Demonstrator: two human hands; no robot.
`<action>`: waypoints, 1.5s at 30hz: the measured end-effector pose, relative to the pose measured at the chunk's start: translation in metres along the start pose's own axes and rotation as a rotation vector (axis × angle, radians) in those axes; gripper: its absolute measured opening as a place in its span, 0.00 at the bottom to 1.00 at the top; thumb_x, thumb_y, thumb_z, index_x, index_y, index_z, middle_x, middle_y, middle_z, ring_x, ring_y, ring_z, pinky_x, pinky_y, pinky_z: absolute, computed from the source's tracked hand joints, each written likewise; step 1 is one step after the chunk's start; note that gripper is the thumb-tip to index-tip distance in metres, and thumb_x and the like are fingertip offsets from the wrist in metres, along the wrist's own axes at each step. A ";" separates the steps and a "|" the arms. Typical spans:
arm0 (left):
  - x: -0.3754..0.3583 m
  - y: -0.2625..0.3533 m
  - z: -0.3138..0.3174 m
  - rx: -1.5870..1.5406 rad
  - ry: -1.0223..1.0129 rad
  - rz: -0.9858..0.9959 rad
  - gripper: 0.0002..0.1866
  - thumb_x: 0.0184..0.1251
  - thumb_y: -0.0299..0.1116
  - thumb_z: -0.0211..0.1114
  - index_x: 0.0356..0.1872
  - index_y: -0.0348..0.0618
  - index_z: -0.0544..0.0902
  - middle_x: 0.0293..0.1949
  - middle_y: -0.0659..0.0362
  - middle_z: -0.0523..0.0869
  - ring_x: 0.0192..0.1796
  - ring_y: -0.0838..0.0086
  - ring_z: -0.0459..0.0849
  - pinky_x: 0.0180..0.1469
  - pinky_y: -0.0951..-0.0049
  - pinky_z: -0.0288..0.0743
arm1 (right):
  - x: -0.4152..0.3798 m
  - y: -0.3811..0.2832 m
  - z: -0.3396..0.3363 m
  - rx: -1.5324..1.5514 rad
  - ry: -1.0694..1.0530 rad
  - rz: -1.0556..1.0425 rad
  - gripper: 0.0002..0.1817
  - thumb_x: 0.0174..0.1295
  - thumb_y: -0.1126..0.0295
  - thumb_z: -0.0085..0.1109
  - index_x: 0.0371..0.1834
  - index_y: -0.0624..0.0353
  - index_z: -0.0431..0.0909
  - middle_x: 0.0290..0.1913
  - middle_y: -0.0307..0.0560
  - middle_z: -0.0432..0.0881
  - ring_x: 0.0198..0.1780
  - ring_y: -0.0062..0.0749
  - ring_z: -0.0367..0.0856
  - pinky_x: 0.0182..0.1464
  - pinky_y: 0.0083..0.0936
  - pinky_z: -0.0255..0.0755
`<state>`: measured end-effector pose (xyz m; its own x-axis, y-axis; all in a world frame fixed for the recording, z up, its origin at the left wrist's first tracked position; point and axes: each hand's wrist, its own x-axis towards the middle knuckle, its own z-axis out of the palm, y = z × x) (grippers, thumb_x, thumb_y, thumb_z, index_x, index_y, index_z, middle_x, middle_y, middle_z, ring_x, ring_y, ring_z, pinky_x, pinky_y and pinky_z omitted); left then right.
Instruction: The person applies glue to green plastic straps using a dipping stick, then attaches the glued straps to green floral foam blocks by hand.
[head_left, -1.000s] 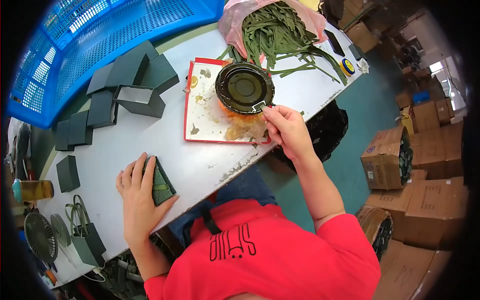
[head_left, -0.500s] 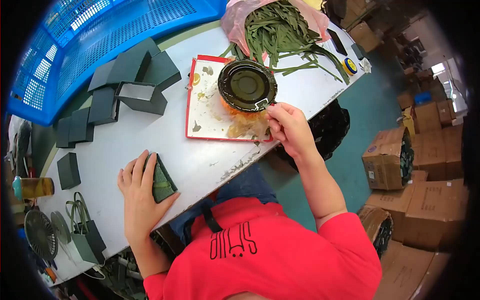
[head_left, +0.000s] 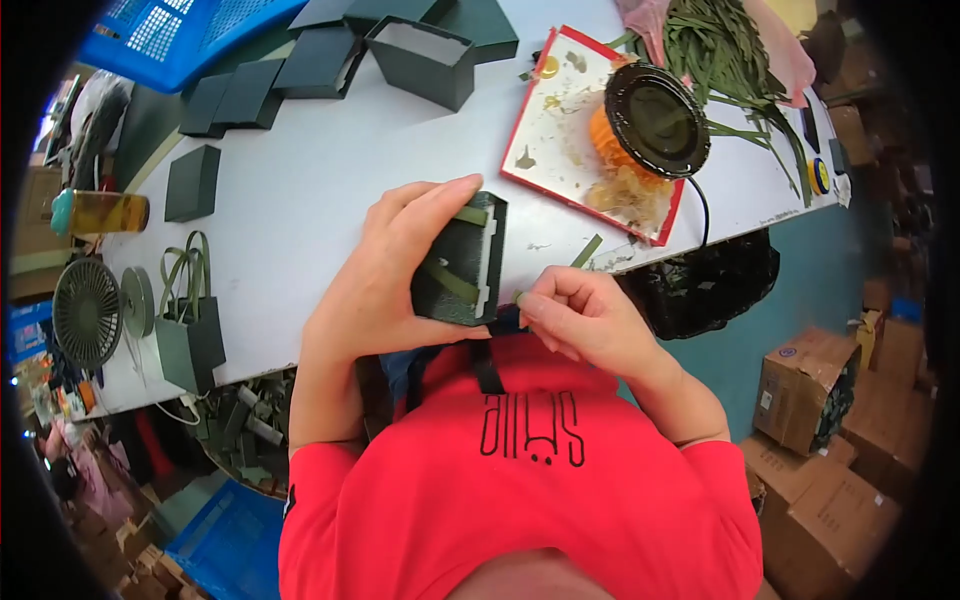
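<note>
My left hand (head_left: 375, 275) is wrapped round a small dark green box (head_left: 437, 290), lifted near the table's front edge. A green ribbon handle lies across the box's face, and a whitish strip runs along its right side. Just right of the box, my right hand (head_left: 590, 318) pinches a narrow green ribbon (head_left: 588, 250), whose ends show above and left of the fingers. Beyond that hand, a round black pan of dark liquid (head_left: 655, 120) sits on an orange base over a red-edged white board (head_left: 545, 150) smeared with residue.
Several dark green boxes (head_left: 425, 65) stand at the back, near a blue crate (head_left: 150, 50). Green ribbons (head_left: 715, 50) spill from a pink bag at the back right. At left are a bottle (head_left: 105, 212), a fan (head_left: 88, 313) and a handled green bag (head_left: 190, 340). Cartons (head_left: 810, 390) fill the right floor.
My right hand has come away from the pan's rim toward my body, with the ribbon pinched in it. My left hand has raised the box off the table. The view has shifted.
</note>
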<state>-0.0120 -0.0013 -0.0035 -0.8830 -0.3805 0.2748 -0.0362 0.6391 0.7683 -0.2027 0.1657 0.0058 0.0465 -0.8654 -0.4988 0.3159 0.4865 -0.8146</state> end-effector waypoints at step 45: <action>0.008 0.001 0.019 0.015 0.175 0.095 0.57 0.33 0.37 0.87 0.72 0.42 0.68 0.67 0.51 0.76 0.67 0.52 0.71 0.68 0.56 0.65 | 0.002 0.032 0.000 0.326 -0.175 0.081 0.22 0.80 0.58 0.49 0.66 0.63 0.74 0.51 0.44 0.87 0.19 0.14 0.64 0.25 0.14 0.63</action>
<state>-0.0279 0.0093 -0.0119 -0.7883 -0.4276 0.4424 0.0351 0.6866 0.7262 -0.1923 0.1801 -0.0215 0.2359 -0.8470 -0.4763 0.5883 0.5146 -0.6238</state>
